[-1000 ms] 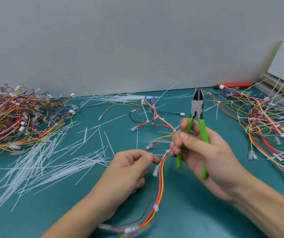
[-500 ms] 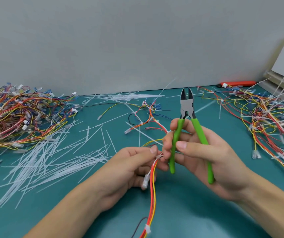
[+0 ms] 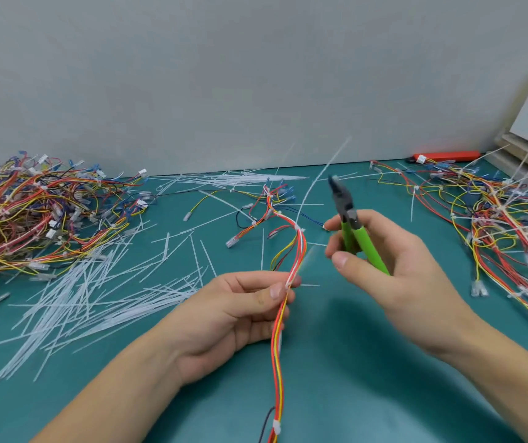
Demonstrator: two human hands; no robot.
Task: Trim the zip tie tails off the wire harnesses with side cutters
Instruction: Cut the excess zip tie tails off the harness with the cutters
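Note:
My left hand (image 3: 240,314) pinches a red, orange and yellow wire harness (image 3: 278,356) at a white zip tie between thumb and forefinger. The harness runs up from the near table edge, through the pinch, and away to its branches (image 3: 272,203). A long white zip tie tail (image 3: 317,183) stands up from the harness just beyond my fingers. My right hand (image 3: 393,266) grips green-handled side cutters (image 3: 352,228), jaws pointing up and left, to the right of that tail and apart from it.
A big pile of harnesses (image 3: 32,212) lies at the left. Another pile with uncut tails (image 3: 505,225) lies at the right. Cut white tails (image 3: 96,282) litter the teal mat. An orange tool (image 3: 444,156) lies by the back wall.
My left hand slid along the harness to a zip tie and lifted it. My right hand swung the cutters to the right and tilted them, and their handles closed together.

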